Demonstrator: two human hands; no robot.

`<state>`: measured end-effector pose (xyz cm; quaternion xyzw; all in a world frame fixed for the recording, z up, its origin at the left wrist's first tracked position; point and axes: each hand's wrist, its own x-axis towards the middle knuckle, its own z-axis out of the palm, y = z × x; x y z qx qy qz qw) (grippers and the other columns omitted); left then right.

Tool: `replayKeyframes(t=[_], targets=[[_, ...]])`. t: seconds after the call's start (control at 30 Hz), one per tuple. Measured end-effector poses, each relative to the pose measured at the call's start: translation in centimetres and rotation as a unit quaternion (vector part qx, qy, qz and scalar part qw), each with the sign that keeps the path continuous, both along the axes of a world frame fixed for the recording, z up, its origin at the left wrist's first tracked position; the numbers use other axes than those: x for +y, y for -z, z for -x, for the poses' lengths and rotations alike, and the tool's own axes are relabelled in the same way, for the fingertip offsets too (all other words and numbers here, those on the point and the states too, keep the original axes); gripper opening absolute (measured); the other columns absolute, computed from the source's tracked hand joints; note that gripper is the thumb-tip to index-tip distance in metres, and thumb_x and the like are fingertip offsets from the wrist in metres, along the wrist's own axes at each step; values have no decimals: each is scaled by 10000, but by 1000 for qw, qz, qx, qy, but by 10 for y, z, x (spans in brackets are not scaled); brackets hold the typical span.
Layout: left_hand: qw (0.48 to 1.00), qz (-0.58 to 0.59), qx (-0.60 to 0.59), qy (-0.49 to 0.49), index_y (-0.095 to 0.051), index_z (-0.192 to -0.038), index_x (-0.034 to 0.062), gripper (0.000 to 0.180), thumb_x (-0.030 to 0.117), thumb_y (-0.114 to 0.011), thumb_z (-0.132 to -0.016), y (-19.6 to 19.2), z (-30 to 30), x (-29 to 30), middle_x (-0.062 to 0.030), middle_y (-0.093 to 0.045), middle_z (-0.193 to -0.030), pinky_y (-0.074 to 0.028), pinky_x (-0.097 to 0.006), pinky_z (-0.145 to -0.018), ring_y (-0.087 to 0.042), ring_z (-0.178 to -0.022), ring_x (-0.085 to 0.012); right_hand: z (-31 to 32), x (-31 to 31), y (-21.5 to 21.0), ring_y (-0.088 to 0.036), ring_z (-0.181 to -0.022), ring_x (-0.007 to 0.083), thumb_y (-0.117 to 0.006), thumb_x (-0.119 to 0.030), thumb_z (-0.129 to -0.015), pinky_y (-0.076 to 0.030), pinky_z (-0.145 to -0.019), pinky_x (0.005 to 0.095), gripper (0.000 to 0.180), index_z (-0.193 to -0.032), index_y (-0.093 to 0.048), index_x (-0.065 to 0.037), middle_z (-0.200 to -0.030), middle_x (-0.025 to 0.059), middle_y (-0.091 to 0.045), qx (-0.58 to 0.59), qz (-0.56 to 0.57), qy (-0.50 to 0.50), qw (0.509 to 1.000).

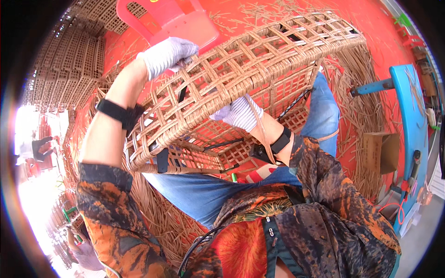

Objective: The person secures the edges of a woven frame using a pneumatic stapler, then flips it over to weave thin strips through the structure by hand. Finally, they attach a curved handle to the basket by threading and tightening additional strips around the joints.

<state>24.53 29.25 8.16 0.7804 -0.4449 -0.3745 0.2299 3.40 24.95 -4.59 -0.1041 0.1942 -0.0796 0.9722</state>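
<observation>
A woven basket-like frame of tan flat strands (222,88) leans across my lap, with an open lattice along its broad upper band. My left hand (169,54), in a pale striped glove, has its fingers curled closed at the band's far edge; what they pinch is hidden. Below the band, on the inner side, is my gloved right hand (242,113). Its fingers look bent together near the wrapped edge, partly covered by the weave. A loose strand (265,134) runs over this hand and down past the wrist. Dark bars show within the frame.
A red plastic chair (185,30) stands beyond the frame. At right are a blue bench (408,106) with tools on it and a cardboard box (380,150). Loose strands (366,88) litter the red floor. Stacked woven panels (69,69) rise at far left.
</observation>
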Motion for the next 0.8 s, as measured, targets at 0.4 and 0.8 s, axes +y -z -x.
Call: replayKeyframes(t=[0.4,0.8], targets=[[994,83,-71,7,-733,-1091,51,296,279,-703,-905,10,-5,27,-43,-732,-957,-563,-314,-812,-669,-873,-129,5,-11,33,-634,-1071,260,-630,-307,-974,-559,-862,384,466,-1353,-515,-61,-1247,103,-622,13,467,12,884],[974,50,195,-102,-747,-1069,24,250,171,-770,-868,-11,3,38,-93,-752,-962,-609,-269,-749,-714,-830,-136,26,-23,11,-633,-1111,249,-619,-301,-993,-567,-905,376,487,-1398,-500,-59,-1293,92,-615,-32,316,21,948]])
